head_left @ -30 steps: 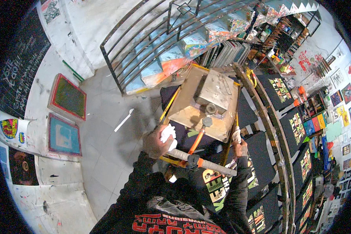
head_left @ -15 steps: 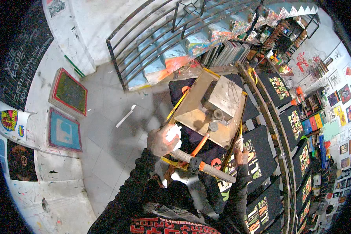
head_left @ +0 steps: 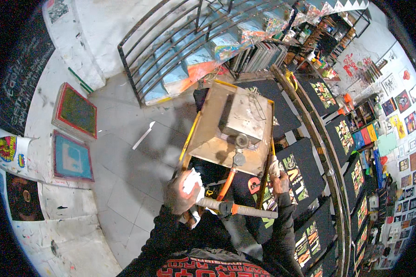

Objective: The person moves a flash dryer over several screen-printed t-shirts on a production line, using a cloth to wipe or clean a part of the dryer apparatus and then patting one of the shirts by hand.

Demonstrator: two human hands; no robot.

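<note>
Compared with half a second ago, the frame has swung toward 10 o'clock, and more of the printed black shirt at 4 o'clock lies uncovered; the work seems to be shifting off that shirt, leftward.

From left to right: two framed screens, one green and one blue, lean at 9 o'clock. At 7 o'clock the left hand has its fingers curled around a white cloth at the frame's near corner; whether they also grip the rail beneath, I cannot tell.

The yellow-edged frame spans the middle, above black shirts. It carries a scuffed tan plate with a stained silver box toward 2 o'clock. From the box's near end, an orange hose runs toward 6 o'clock, near a tape-wrapped crossbar. At 4 o'clock the right hand curls its fingers around the frame's pale-wrapped right rail.
</note>
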